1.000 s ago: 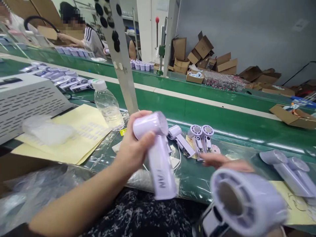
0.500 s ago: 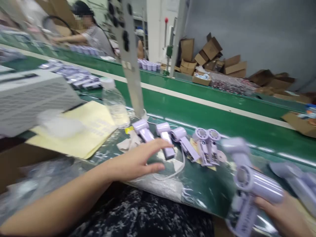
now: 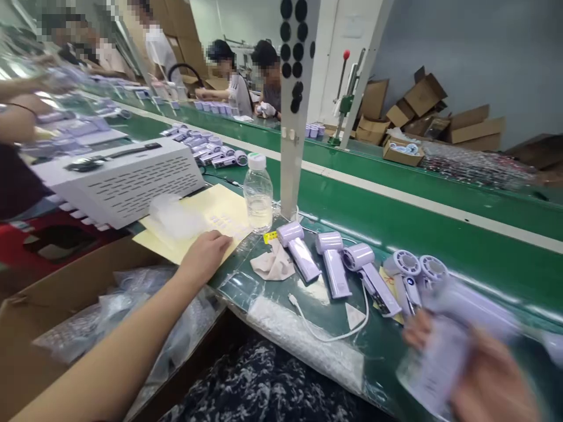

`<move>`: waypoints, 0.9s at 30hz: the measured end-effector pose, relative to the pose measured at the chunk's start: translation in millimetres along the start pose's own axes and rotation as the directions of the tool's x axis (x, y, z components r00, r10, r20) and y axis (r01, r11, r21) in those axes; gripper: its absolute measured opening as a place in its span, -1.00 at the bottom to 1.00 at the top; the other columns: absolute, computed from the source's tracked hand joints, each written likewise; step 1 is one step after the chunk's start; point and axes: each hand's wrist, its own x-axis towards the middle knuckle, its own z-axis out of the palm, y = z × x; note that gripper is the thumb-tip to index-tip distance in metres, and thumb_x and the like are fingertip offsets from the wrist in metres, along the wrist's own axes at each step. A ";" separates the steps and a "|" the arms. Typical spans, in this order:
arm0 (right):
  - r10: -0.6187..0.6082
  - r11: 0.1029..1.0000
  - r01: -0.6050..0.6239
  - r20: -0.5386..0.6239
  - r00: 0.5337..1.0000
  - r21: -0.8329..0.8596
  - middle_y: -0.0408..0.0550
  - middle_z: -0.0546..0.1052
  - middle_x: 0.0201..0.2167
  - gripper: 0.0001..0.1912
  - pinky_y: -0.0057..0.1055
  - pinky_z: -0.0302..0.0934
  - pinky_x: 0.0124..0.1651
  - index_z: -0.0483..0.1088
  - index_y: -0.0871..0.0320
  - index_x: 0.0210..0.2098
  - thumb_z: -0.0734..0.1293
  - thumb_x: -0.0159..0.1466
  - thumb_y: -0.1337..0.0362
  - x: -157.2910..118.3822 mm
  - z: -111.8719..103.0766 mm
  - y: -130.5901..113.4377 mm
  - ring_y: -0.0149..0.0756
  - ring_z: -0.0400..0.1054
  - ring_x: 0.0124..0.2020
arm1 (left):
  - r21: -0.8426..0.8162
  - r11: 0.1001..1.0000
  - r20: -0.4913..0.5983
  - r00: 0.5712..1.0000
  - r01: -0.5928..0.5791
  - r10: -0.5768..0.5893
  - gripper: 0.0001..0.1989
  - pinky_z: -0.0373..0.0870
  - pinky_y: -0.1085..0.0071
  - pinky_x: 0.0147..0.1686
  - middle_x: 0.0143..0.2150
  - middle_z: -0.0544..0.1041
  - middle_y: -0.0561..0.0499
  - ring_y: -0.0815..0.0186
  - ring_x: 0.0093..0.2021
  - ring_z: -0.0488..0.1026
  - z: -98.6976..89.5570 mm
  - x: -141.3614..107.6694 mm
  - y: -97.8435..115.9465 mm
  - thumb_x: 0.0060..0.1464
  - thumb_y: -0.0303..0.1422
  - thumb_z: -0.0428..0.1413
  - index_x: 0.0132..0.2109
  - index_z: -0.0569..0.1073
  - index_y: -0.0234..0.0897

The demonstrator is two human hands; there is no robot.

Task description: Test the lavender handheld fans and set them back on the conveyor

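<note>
My left hand [image 3: 206,253] rests at the edge of the yellow paper [image 3: 233,205], fingers curled; whether it pinches anything is too small to tell. At the lower right my right hand [image 3: 492,369], blurred, holds a lilac handheld fan [image 3: 446,357] with its head tilted to the right. Several more lilac fans lie on the green bench, among them one fan [image 3: 303,258] beside a pale cloth [image 3: 272,265] and another fan [image 3: 336,272] to its right. A white cable [image 3: 328,339] curves in front of them.
A clear bottle [image 3: 258,202] stands beside a metal post [image 3: 292,146]. Left are a white slotted box [image 3: 132,181] and a carton [image 3: 26,328] of plastic bags. Bubble wrap [image 3: 308,346] lies along the front edge. Several people sit or stand beyond the bench.
The view has swung left. My left hand has moved from near the fans to the yellow paper and its fingers have curled. My right hand has brought its fan near the pair of round-headed fans.
</note>
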 end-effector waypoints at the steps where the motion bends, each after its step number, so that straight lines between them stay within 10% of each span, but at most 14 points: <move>1: 0.055 0.998 -0.055 0.003 0.999 0.039 0.10 0.66 -0.21 -0.63 -0.12 0.54 -0.15 0.59 0.13 -0.10 0.53 0.18 0.06 -0.1 13.7 6.1 -0.08 0.59 -0.23 | -0.011 1.000 -0.007 1.000 -0.008 0.008 -0.74 0.42 0.09 0.00 -0.25 0.55 -0.18 0.00 -0.13 0.49 -0.7 -0.9 -1.4 0.16 -0.26 -0.03 -0.36 0.49 -0.23; 7: 0.187 0.969 -0.203 0.112 0.976 0.144 -0.02 0.64 -0.11 -0.26 -0.13 0.47 0.06 0.46 0.02 0.06 0.70 -0.09 0.23 11.5 85.5 37.6 -0.09 0.58 -0.08 | -0.220 0.972 -0.062 0.993 0.082 -0.098 -0.83 0.39 0.26 -0.24 -0.36 0.49 0.04 0.15 -0.30 0.46 -19.9 -7.8 18.2 0.22 -0.19 0.01 -0.24 0.33 -0.19; 10: 0.088 0.982 -0.096 0.058 0.994 0.164 -0.09 0.60 -0.15 0.00 -0.23 0.53 -0.09 0.33 -0.05 0.19 0.74 -0.19 0.17 9.0 92.1 43.0 -0.19 0.56 -0.22 | -0.778 0.599 0.112 0.980 0.189 -0.164 -0.77 0.46 0.27 -0.21 -0.33 0.54 0.09 0.22 -0.30 0.51 -27.8 -29.1 66.7 0.18 -0.15 0.15 -0.21 0.32 -0.17; 13: 0.008 0.985 -0.007 -0.009 1.000 0.170 -0.06 0.55 -0.03 0.20 -0.27 0.54 -0.20 0.17 -0.15 0.32 0.75 -0.21 0.13 4.1 89.6 45.6 -0.23 0.52 -0.27 | -0.933 0.287 0.285 0.935 0.219 0.213 -0.74 0.48 0.19 -0.03 -0.07 0.59 -0.04 0.15 -0.08 0.54 -30.8 -57.5 125.9 0.11 -0.17 0.26 -0.34 0.41 -0.23; 16: -0.026 0.985 0.030 -0.028 0.999 0.172 -0.01 0.52 0.08 0.25 -0.27 0.53 -0.16 0.12 -0.18 0.37 0.74 -0.19 0.14 0.6 86.7 44.8 -0.18 0.53 -0.18 | -0.945 0.238 0.307 0.858 0.225 0.411 -0.73 0.39 0.15 0.10 0.18 0.42 -0.10 0.12 0.05 0.47 -26.6 -76.7 169.1 0.02 -0.21 0.34 -0.43 0.46 -0.28; 20: -0.034 0.986 0.042 -0.057 0.998 0.161 0.07 0.48 0.19 0.29 -0.13 0.43 0.13 0.09 -0.16 0.41 0.75 -0.20 0.15 -3.4 82.6 46.0 0.02 0.45 0.15 | -0.945 0.269 0.286 0.863 0.183 0.416 -0.69 0.31 0.19 0.13 0.10 0.36 -0.12 0.11 0.11 0.37 -6.5 -84.6 193.4 -0.04 -0.25 0.37 -0.46 0.41 -0.29; 25: 0.052 0.988 -0.044 -0.055 0.997 0.151 0.06 0.56 0.11 0.11 -0.07 0.45 0.07 -0.01 -0.19 0.47 0.63 0.10 0.18 -8.1 79.8 61.5 -0.03 0.54 0.04 | -0.846 0.094 0.501 0.722 0.525 0.477 -0.58 0.34 0.42 -0.36 -0.32 0.44 0.05 0.35 -0.34 0.39 16.7 -75.6 186.4 -0.11 -0.15 0.39 -0.35 0.31 -0.24; 27: 0.118 0.982 -0.112 -0.031 0.993 0.150 0.07 0.60 0.05 -0.02 -0.13 0.49 -0.04 0.00 -0.15 0.47 0.55 0.21 0.18 -8.3 82.3 64.0 -0.09 0.57 -0.09 | -0.854 0.185 0.520 0.796 0.486 0.310 -0.66 0.25 0.44 -0.51 -0.46 0.39 0.13 0.39 -0.50 0.32 8.5 -59.4 161.9 -0.02 -0.13 0.31 -0.27 0.37 -0.21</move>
